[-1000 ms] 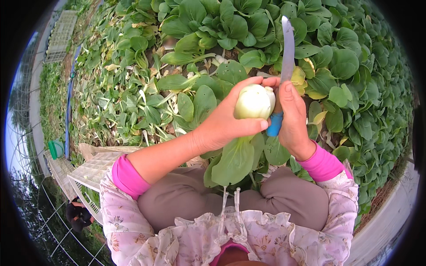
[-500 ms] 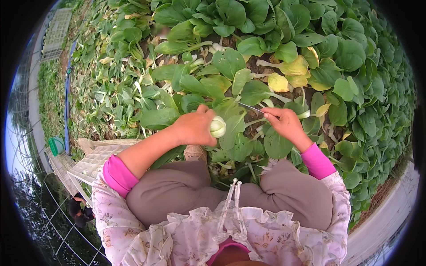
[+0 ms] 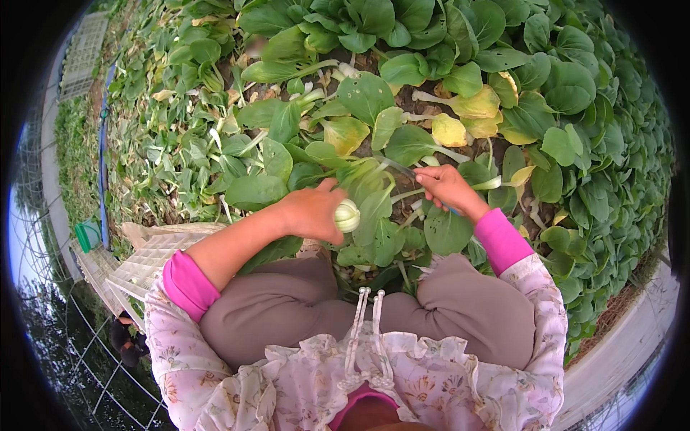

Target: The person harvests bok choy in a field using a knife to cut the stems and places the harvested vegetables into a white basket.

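My left hand (image 3: 314, 212) is wrapped round a head of bok choy (image 3: 346, 215), its pale, rounded base toward me and its leaves pointing away. A thin-bladed knife (image 3: 399, 167) is pinched in my right hand (image 3: 447, 188); a bit of blue, seemingly its handle, shows under the fingers. The blade points up and left, close to the leaves of the held plant; whether it touches them I cannot tell. Loose green leaves and pale stalks lie below and around both hands. Beyond them lie yellowed leaves (image 3: 449, 131).
Uncut leafy plants (image 3: 618, 151) stand thick at the right and far side. White plastic crates (image 3: 154, 266) sit at my left, near a green container (image 3: 88, 235). A blue hose (image 3: 103, 158) runs along the left. Another person (image 3: 128, 341) is partly visible at lower left.
The right hand has moved slightly left and turned, so the blade now points more steeply upward. My left hand still holds the bok choy, shifted slightly left and down in view.
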`<move>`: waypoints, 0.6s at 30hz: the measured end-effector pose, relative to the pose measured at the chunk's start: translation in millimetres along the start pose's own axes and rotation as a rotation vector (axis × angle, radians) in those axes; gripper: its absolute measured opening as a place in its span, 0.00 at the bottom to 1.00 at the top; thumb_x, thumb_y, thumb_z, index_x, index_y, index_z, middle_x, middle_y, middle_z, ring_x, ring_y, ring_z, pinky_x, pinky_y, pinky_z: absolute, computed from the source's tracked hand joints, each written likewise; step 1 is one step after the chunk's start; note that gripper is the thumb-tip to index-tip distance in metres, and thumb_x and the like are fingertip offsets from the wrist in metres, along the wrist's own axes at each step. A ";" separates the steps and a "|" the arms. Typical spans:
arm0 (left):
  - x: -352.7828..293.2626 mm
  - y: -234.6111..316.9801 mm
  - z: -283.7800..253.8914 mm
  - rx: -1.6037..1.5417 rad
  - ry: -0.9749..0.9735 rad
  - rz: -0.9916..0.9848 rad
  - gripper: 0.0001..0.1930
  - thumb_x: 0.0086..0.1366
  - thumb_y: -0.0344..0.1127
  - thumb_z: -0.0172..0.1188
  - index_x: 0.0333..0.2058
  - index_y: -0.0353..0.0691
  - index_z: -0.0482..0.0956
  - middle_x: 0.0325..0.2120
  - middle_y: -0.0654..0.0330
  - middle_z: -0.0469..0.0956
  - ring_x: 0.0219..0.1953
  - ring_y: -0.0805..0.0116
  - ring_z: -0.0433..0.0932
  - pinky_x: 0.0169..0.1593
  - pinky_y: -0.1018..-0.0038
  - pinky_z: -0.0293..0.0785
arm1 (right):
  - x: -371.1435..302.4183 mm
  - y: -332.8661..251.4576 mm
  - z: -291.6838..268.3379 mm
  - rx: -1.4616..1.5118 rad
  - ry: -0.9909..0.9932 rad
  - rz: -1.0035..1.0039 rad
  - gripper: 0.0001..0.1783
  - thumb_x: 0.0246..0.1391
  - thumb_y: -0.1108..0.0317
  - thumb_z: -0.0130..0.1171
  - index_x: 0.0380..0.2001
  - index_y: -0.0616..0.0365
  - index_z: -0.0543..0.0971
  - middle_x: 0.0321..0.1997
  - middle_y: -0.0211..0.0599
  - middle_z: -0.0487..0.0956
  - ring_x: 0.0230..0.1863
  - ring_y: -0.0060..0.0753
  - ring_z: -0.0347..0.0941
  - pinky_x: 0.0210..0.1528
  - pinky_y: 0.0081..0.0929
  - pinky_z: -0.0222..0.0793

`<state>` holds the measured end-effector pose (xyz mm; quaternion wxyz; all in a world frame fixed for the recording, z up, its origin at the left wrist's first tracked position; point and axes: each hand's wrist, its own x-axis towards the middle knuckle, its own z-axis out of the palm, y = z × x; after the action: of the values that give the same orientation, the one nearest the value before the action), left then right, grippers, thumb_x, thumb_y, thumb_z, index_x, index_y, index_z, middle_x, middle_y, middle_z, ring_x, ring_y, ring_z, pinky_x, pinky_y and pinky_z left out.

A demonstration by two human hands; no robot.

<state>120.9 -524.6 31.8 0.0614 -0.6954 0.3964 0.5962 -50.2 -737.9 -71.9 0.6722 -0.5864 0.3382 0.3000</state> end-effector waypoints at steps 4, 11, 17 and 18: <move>1.4 -2.9 0.5 -0.022 -0.035 0.022 0.41 0.38 0.45 0.64 0.54 0.37 0.64 0.56 0.41 0.58 0.51 0.47 0.69 0.53 0.65 0.67 | 4.5 -1.9 0.9 -0.017 -0.048 0.034 0.18 0.57 0.63 0.51 0.49 0.57 0.75 0.16 0.26 0.68 0.11 0.16 0.60 0.12 0.19 0.56; 1.7 -5.7 -5.3 -0.018 -0.074 0.026 0.41 0.37 0.44 0.63 0.54 0.37 0.64 0.57 0.43 0.58 0.51 0.48 0.70 0.53 0.66 0.66 | 28.8 20.3 27.7 -0.289 0.116 -0.293 0.17 0.55 0.63 0.53 0.45 0.62 0.76 0.38 0.47 0.79 0.37 0.37 0.75 0.44 0.28 0.68; -30.5 10.2 -21.1 0.058 0.149 0.017 0.40 0.39 0.42 0.63 0.55 0.40 0.64 0.61 0.50 0.55 0.49 0.54 0.73 0.49 0.66 0.70 | 8.1 21.1 3.2 -0.304 0.279 -0.438 0.17 0.55 0.63 0.53 0.45 0.61 0.76 0.35 0.42 0.80 0.29 0.28 0.74 0.38 0.26 0.69; -31.5 8.9 -20.5 0.060 0.173 0.055 0.40 0.39 0.41 0.63 0.55 0.40 0.64 0.61 0.51 0.56 0.48 0.54 0.73 0.49 0.66 0.71 | 4.8 19.3 -1.3 -0.289 0.287 -0.436 0.18 0.57 0.61 0.52 0.46 0.61 0.76 0.27 0.35 0.78 0.22 0.21 0.69 0.29 0.22 0.67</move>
<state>132.1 -527.0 68.6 0.0313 -0.7310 0.4367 0.5234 -63.0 -736.7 -87.2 0.5757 -0.7712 0.2496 0.1076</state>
